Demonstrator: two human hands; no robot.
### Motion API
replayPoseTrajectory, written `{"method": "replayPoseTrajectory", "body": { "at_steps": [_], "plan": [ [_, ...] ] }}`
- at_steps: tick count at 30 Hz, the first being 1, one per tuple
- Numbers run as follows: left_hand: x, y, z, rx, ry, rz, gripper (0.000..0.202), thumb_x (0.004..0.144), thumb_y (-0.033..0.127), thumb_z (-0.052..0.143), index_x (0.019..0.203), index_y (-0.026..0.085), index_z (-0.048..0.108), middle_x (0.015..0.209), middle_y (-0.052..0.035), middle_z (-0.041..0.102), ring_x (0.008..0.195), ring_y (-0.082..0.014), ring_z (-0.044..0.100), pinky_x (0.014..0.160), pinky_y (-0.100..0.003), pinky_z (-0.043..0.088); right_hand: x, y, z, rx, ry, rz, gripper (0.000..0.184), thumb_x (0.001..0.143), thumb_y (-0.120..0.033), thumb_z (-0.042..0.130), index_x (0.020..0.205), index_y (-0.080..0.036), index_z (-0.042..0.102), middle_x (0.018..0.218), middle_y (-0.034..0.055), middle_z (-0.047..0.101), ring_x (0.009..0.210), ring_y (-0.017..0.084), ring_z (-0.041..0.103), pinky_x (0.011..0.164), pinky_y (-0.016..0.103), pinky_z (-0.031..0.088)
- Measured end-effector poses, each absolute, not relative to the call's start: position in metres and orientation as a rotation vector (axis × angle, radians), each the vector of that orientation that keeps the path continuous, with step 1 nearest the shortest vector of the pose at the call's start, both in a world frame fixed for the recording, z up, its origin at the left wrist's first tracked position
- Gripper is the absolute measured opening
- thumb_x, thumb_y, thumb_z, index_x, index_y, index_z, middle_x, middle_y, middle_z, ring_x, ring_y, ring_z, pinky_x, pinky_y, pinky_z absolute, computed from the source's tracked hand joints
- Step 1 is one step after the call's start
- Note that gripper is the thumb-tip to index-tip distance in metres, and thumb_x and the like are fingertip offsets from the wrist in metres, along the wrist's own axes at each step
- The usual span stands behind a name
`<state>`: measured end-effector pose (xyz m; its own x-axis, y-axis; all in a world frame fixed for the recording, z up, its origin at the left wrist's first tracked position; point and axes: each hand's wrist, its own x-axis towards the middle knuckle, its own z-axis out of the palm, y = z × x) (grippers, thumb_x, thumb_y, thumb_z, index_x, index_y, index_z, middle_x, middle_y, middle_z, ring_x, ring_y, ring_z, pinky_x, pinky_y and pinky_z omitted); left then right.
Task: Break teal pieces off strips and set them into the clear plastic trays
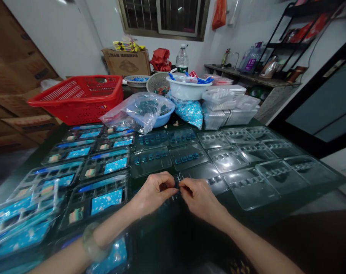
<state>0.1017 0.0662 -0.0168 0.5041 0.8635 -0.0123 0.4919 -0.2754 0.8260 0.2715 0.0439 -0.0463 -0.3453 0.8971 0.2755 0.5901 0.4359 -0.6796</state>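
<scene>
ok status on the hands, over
Left hand and right hand both pinch a small dark piece. Clear trays just beyond, some filled. Red basket at back.

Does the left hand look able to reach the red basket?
Probably not easily: the left hand is pinching a small dark piece, and rows of trays lie between it and the red basket.
</scene>
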Motion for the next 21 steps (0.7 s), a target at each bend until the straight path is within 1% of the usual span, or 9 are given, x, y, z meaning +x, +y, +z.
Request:
{"method": "replayPoseTrajectory", "body": {
  "at_steps": [2, 7, 9, 12, 15, 18, 19, 21],
  "plan": [
    [0.102, 0.067, -0.017, 1.899, 1.097, 0.584, 0.007, 0.073, 0.019, 0.055, 0.068, 0.015, 0.058, 0.073, 0.0009, 0.052, 0.063, -0.0105, 0.049, 0.057, -0.022, 0.039, 0.272, 0.045, -0.049, -1.246, -2.061, 0.607, 0.014, 0.078, -0.01, 0.042, 0.071, -0.018, 0.053, 0.061, -0.0021, 0.053, 0.055, 0.009, 0.048, 0.053, 0.021, 0.033],
    [0.104, 0.066, -0.017, 1.713, 1.059, 0.624, 0.009, 0.07, 0.015, 0.054, 0.077, 0.013, 0.059, 0.081, -0.0021, 0.056, 0.067, -0.0117, 0.052, 0.058, -0.023, 0.041, 0.272, 0.045, -0.056, -1.248, -1.95, 0.694, 0.011, 0.079, -0.013, 0.041, 0.074, -0.018, 0.048, 0.06, -0.0038, 0.047, 0.053, 0.008, 0.043, 0.051, 0.02, 0.031],
    [0.105, 0.066, -0.016, 1.612, 1.084, 0.632, 0.01, 0.069, 0.014, 0.055, 0.077, 0.012, 0.058, 0.077, -0.0018, 0.056, 0.062, -0.0112, 0.052, 0.056, -0.023, 0.041, 0.271, 0.044, -0.056, -1.233, -1.893, 0.75, 0.011, 0.081, -0.014, 0.04, 0.074, -0.018, 0.048, 0.061, -0.0036, 0.047, 0.054, 0.008, 0.044, 0.052, 0.02, 0.032],
    [0.108, 0.065, -0.015, 1.598, 1.145, 0.67, 0.007, 0.067, 0.012, 0.055, 0.073, 0.011, 0.058, 0.07, -0.0003, 0.054, 0.058, -0.0102, 0.05, 0.054, -0.023, 0.041, 0.27, 0.043, -0.054, -1.204, -1.818, 0.868, 0.007, 0.08, -0.018, 0.044, 0.078, -0.019, 0.051, 0.063, -0.0032, 0.05, 0.057, 0.008, 0.047, 0.052, 0.019, 0.035],
    [0.108, 0.065, -0.016, 1.716, 1.136, 0.724, 0.005, 0.067, 0.01, 0.054, 0.068, 0.012, 0.059, 0.075, -0.001, 0.053, 0.064, -0.011, 0.052, 0.056, -0.022, 0.04, 0.271, 0.046, -0.055, -1.195, -1.727, 1.016, 0.005, 0.076, -0.023, 0.053, 0.079, -0.019, 0.053, 0.065, -0.003, 0.053, 0.055, 0.008, 0.049, 0.05, 0.018, 0.037],
    [0.108, 0.065, -0.019, 1.777, 1.115, 0.727, 0.009, 0.067, 0.009, 0.052, 0.066, 0.012, 0.059, 0.077, -0.0017, 0.053, 0.066, -0.0111, 0.053, 0.056, -0.021, 0.04, 0.274, 0.049, -0.058, -1.172, -1.649, 1.204, 0.006, 0.077, -0.024, 0.051, 0.076, -0.018, 0.054, 0.06, -0.0037, 0.052, 0.049, 0.008, 0.05, 0.045, 0.017, 0.037],
    [0.108, 0.065, -0.02, 1.785, 1.121, 0.728, 0.009, 0.067, 0.008, 0.051, 0.065, 0.012, 0.059, 0.077, -0.0018, 0.053, 0.065, -0.011, 0.052, 0.055, -0.021, 0.04, 0.274, 0.05, -0.059, -1.173, -1.658, 1.205, 0.007, 0.077, -0.022, 0.05, 0.075, -0.018, 0.054, 0.058, -0.0039, 0.052, 0.048, 0.008, 0.05, 0.044, 0.017, 0.037],
    [0.111, 0.065, -0.022, 1.797, 1.146, 0.735, 0.009, 0.066, 0.007, 0.051, 0.064, 0.012, 0.058, 0.075, -0.0015, 0.053, 0.063, -0.0105, 0.051, 0.053, -0.021, 0.039, 0.272, 0.049, -0.061, -1.199, -1.727, 1.056, 0.008, 0.076, -0.018, 0.048, 0.07, -0.018, 0.054, 0.057, -0.0041, 0.05, 0.05, 0.008, 0.048, 0.046, 0.018, 0.035]
  ]
}}
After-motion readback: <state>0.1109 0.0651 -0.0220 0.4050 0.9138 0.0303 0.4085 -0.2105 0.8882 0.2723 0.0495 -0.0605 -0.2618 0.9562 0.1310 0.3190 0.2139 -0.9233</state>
